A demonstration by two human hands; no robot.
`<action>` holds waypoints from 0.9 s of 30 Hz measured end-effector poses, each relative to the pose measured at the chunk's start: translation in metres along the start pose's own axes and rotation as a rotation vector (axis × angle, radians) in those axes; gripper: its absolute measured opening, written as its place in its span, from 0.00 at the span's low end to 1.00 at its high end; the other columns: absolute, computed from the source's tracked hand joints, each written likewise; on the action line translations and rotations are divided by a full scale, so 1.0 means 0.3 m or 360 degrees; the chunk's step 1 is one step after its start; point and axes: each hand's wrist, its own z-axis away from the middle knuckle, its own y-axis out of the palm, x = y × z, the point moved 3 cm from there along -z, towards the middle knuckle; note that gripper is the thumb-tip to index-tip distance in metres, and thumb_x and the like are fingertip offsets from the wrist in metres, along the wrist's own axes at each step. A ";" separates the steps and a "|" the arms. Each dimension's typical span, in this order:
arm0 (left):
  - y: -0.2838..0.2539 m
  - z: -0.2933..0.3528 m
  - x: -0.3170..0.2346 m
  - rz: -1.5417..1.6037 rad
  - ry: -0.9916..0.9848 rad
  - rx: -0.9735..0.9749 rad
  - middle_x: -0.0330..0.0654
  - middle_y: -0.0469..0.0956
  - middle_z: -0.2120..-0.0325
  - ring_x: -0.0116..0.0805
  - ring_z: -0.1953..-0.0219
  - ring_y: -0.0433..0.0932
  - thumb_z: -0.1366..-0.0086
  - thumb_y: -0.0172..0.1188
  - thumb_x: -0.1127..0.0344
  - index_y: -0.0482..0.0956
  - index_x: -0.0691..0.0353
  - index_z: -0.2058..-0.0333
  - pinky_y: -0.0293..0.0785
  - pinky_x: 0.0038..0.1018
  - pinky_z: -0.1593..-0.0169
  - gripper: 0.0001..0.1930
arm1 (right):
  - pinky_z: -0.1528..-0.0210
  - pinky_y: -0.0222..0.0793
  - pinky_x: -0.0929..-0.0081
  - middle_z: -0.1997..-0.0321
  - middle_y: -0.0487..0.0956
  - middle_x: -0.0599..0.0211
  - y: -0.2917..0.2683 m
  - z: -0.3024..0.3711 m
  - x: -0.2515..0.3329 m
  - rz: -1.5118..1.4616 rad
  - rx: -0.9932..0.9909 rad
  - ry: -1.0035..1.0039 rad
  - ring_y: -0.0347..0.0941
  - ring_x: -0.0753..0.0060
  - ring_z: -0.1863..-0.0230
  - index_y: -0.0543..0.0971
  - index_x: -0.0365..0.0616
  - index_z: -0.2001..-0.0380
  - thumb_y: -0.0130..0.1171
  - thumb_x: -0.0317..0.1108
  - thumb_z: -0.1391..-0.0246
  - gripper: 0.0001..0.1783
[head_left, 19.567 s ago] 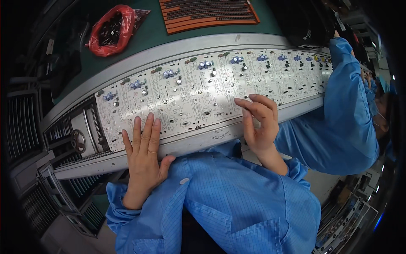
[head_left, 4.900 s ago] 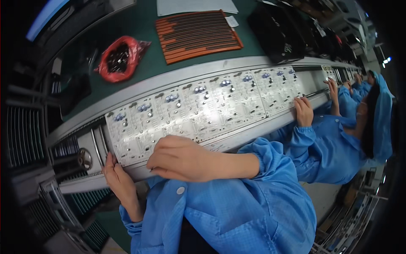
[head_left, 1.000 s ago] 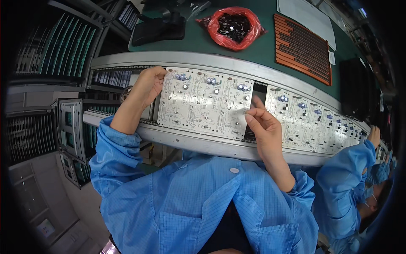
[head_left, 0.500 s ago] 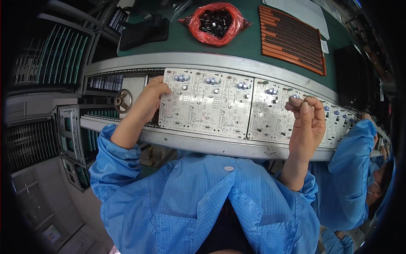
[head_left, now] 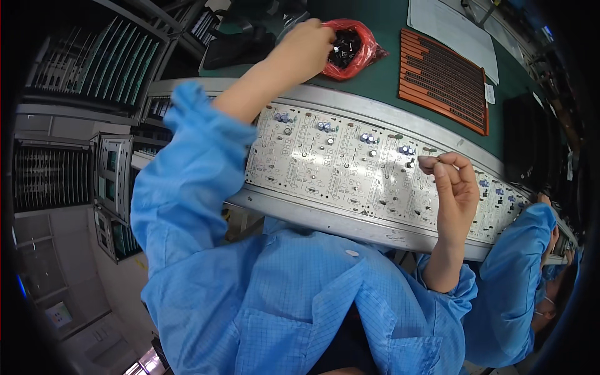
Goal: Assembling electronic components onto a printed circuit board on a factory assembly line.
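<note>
My left hand (head_left: 305,51) reaches across the conveyor to the red plastic bag (head_left: 370,60) of small black parts (head_left: 344,49). Its fingers curl over the bag's left rim, and the fingertips are hidden. Over the row of white circuit boards (head_left: 300,159), my right hand (head_left: 456,190) is raised with thumb and fingers pinched together. Anything between those fingertips is too small to make out. Blue and black capacitors (head_left: 367,137) stand upright on the boards beneath.
Metal rails (head_left: 300,215) border the boards. On the green bench (head_left: 381,87) lie an orange slotted tray (head_left: 444,81) of dark parts and white sheets (head_left: 456,31). A co-worker's blue sleeve (head_left: 515,250) is at the right. Board racks (head_left: 94,62) stand at left.
My left hand has left the left end of the boards and moved up and right to the red bag. My right hand stays pinched above the boards. The view has shifted slightly.
</note>
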 end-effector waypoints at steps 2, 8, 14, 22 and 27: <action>0.082 -0.075 0.021 -0.0015 -0.0026 0.0119 0.51 0.77 0.61 0.52 0.56 0.77 0.37 0.58 0.69 0.80 0.65 0.60 0.74 0.39 0.53 0.09 | 0.45 0.71 0.71 0.58 0.83 0.55 0.009 -0.002 0.003 0.0108 0.0089 0.0066 0.79 0.69 0.53 0.71 0.36 0.54 0.52 0.24 0.35 0.09; 0.190 -0.142 0.025 -0.0154 0.0143 0.0304 0.49 0.81 0.65 0.48 0.60 0.79 0.38 0.60 0.71 0.81 0.64 0.60 0.76 0.37 0.55 0.08 | 0.45 0.71 0.73 0.59 0.83 0.57 -0.039 0.006 -0.013 0.0321 0.0158 0.0139 0.79 0.70 0.53 0.71 0.35 0.53 0.53 0.24 0.36 0.09; 0.169 -0.128 0.035 0.0172 -0.0120 0.0149 0.58 0.80 0.72 0.57 0.65 0.80 0.44 0.62 0.70 0.83 0.69 0.68 0.75 0.44 0.59 0.08 | 0.50 0.70 0.75 0.60 0.83 0.63 0.018 -0.047 -0.025 0.0897 0.0345 0.0187 0.77 0.70 0.57 0.77 0.37 0.60 0.62 0.25 0.44 0.08; -0.078 -0.017 -0.036 0.0667 -0.0310 -0.0252 0.55 0.81 0.77 0.53 0.72 0.81 0.44 0.64 0.71 0.83 0.71 0.70 0.77 0.38 0.64 0.08 | 0.57 0.67 0.72 0.65 0.77 0.69 0.140 -0.110 -0.074 0.1605 0.0449 -0.0480 0.67 0.64 0.58 0.83 0.43 0.68 0.69 0.25 0.56 0.09; -0.206 0.166 -0.090 0.0981 -0.0543 -0.0074 0.50 0.81 0.74 0.45 0.72 0.79 0.40 0.61 0.72 0.82 0.71 0.66 0.76 0.33 0.64 0.07 | 0.54 0.65 0.73 0.64 0.76 0.71 0.133 -0.131 -0.118 0.1749 0.0471 -0.0421 0.66 0.65 0.56 0.84 0.44 0.68 0.70 0.26 0.57 0.10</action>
